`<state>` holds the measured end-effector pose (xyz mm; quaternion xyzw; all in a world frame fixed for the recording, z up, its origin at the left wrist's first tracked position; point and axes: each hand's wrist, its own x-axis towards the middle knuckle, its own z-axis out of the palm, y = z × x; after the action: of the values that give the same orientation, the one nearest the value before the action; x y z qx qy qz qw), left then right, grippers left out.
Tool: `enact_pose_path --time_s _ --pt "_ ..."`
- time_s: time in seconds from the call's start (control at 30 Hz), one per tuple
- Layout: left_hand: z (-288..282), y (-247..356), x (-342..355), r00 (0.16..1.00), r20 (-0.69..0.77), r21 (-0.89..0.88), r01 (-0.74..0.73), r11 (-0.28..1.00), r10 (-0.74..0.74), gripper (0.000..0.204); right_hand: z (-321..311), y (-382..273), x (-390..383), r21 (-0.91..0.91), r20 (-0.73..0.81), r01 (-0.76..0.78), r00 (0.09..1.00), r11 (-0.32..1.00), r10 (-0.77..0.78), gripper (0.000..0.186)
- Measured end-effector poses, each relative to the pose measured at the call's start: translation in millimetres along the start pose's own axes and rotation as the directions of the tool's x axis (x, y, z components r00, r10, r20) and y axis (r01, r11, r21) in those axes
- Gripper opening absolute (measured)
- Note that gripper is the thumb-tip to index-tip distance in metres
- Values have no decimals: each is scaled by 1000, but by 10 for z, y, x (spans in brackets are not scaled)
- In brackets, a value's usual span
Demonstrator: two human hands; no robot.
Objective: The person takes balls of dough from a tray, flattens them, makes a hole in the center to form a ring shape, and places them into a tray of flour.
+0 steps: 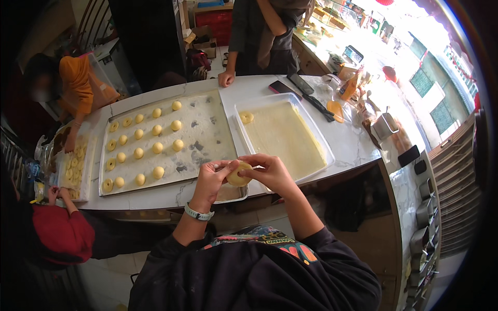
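Between both hands (211,180), a dough round (238,177) tilts, broad face upward.

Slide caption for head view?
Left hand and right hand hold a dough piece near a tray of dough balls.

Looks like a small bakery/food shop, open to the st.: lg metal tray (222,140) w/ rows of dough balls (157,147) on marble-look worktop (249,84), clear plastic tub (282,137) next to it, co-worker (270,44) across the worktop, ribbed shutter (459,192) far R, bldg (433,96) outside in bright daylight.
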<state>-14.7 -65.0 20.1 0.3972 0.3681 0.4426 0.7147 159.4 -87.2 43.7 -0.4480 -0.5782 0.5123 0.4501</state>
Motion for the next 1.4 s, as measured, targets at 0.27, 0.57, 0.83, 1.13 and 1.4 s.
enact_pose_path --time_s 0.27,0.57,0.83,1.13,1.4 --pt "-147 3 5 994 17 141 -107 984 106 35 45 349 173 274 208 -305 945 912 254 45" --pt "-979 -60 -244 925 -240 147 -264 953 294 31 222 568 472 535 214 -396 918 747 334 36" --pt "-1806 -454 -923 712 -673 71 -209 975 201 20 -831 794 983 381 -115 -260 939 887 324 38" --pt "-1097 -659 -775 532 -834 23 -232 973 147 20 -1594 1564 2224 0 -164 -361 920 933 356 39" --pt "-963 -745 -842 482 -868 -3 -244 970 118 18 -1708 1671 2453 -530 -137 -243 970 813 201 36"
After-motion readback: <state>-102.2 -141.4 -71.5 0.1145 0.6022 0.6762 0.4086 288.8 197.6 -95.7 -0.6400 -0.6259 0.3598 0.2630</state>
